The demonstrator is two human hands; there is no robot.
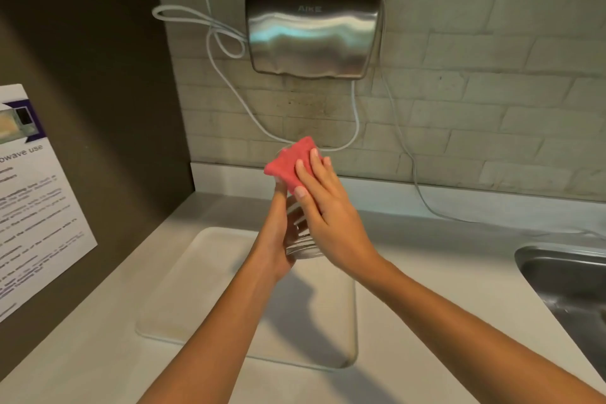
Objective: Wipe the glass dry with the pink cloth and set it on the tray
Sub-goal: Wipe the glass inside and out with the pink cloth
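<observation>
At the centre of the frame, above the pale tray [196, 289], the glass [301, 241] is held in the air, not yet set down. The left hand [275, 241] grips its lower body with curled fingers. The right hand [331, 213] lies flat, fingers straight, and presses the pink cloth [287, 164] onto the glass's upper end.

The wiping step is in hand, and the placing has not begun. The glass's long axis runs from lower centre up toward the wall, leaning slightly left. Its ridged end faces down toward the camera. The far end is hidden under the cloth, so it is probably the mouth, though I cannot be sure.

Next the cloth should work down over the rest of the wall while the left hand turns the glass. The glass must then be brought upright and lowered onto the tray directly below.
</observation>
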